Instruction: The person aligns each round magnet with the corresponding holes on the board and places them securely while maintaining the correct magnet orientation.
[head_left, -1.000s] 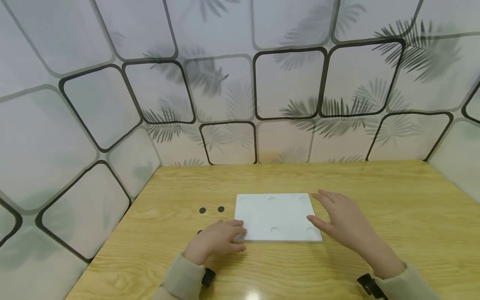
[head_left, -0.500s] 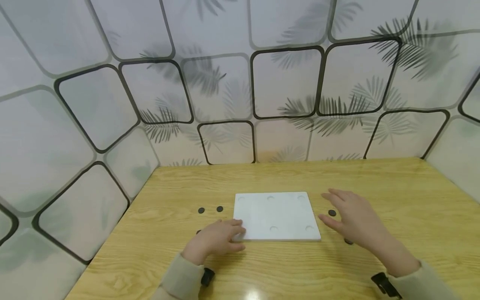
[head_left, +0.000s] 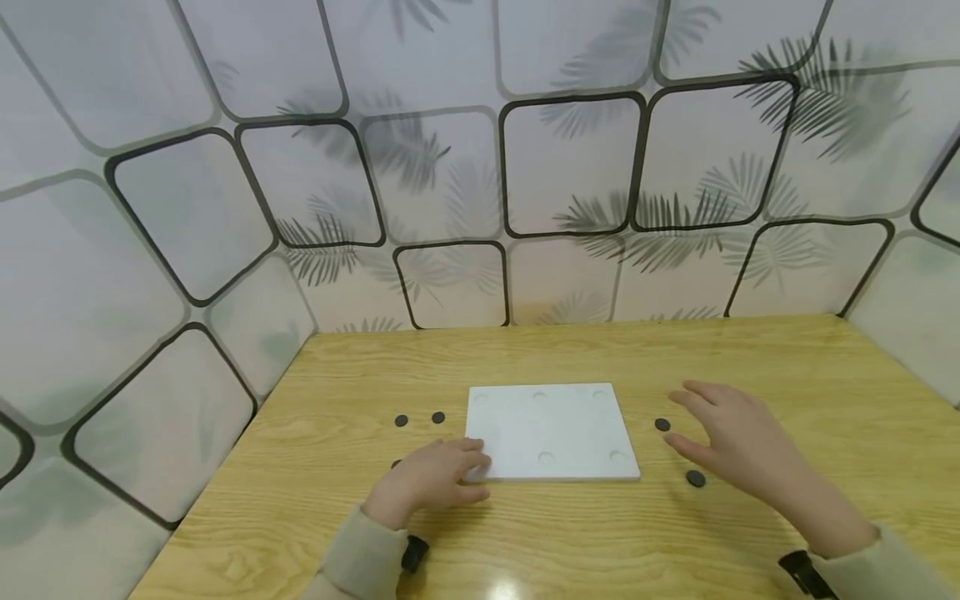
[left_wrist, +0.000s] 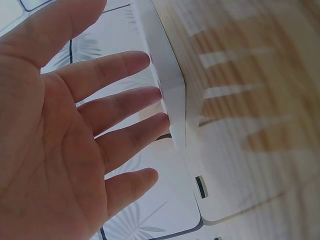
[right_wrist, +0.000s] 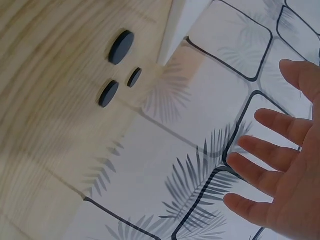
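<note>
My left hand (head_left: pixel 431 483) rests on the worktop (head_left: pixel 525 533) at the near left corner of the white board (head_left: pixel 551 431), fingers loosely curled against its edge, touching but not wrapped round it. Probably steadying the board so it doesn't slide. In the left wrist view the fingers (left_wrist: pixel 120 100) are fairly straight, tips right at the board's corner (left_wrist: pixel 172 95).

My right hand (head_left: pixel 738 442) hovers open off the board's right side, fingers spread, holding nothing. Two black discs lie on the worktop just beside it: one (head_left: pixel 662 424) near the board's right edge, one (head_left: pixel 695 478) closer to me, below the thumb. Both apart from the board.

Board lies flat mid-worktop, shallow round dimples along its far and near edges, likely seats for the discs. None filled.

Two more black discs (head_left: pixel 401 421) (head_left: pixel 438 417) sit left of the board, well apart from the hand; something dark (head_left: pixel 396 463) peeks out by my left knuckles, maybe another disc, can't tell. The right wrist view shows three discs (right_wrist: pixel 121 47).
</note>
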